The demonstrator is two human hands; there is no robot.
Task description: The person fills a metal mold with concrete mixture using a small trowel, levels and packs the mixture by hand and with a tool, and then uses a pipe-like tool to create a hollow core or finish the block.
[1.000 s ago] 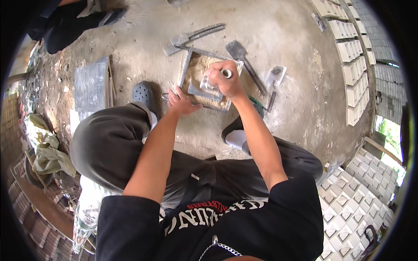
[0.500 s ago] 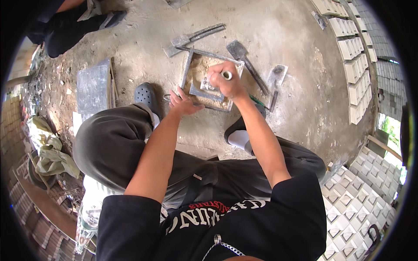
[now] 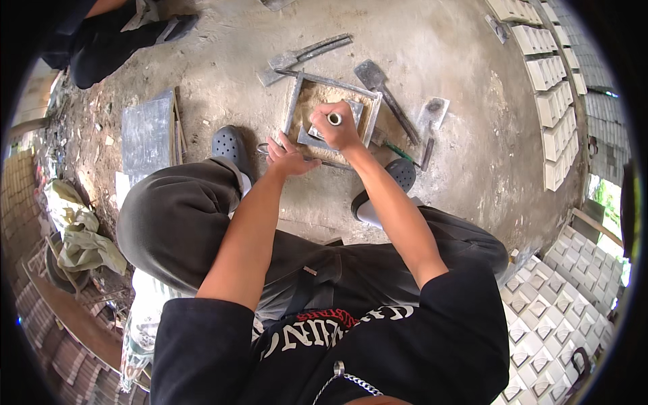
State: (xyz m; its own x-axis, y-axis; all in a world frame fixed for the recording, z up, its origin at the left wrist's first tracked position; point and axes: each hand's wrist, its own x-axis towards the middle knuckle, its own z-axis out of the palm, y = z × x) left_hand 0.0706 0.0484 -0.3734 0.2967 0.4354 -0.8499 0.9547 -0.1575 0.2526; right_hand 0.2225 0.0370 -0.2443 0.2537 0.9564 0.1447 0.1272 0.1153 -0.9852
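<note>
A square metal frame (image 3: 291,101) rests on the floor between my feet, with beige powder (image 3: 314,94) inside it. A smaller grey plate (image 3: 305,138) lies tilted within the frame. My right hand (image 3: 343,133) is closed around an upright tool with a round, pale, hollow-ended handle (image 3: 334,119), over the plate. The tool's lower end is mostly hidden beneath the hand. At the frame's near left corner is my left hand (image 3: 289,160), its fingers apart and lying over the rim, thumb stretched to the right.
Two flat-bladed metal tools, one beyond the frame (image 3: 287,61) and one to its right (image 3: 371,74), lie on the concrete. Grey boards (image 3: 147,135) stand left; rows of pale blocks (image 3: 547,74) line the right. Another person's dark-clothed leg (image 3: 101,57) is at upper left.
My right hand and the handle have shifted left across the plate, showing more of its right side. My left hand stays at the frame's corner.
</note>
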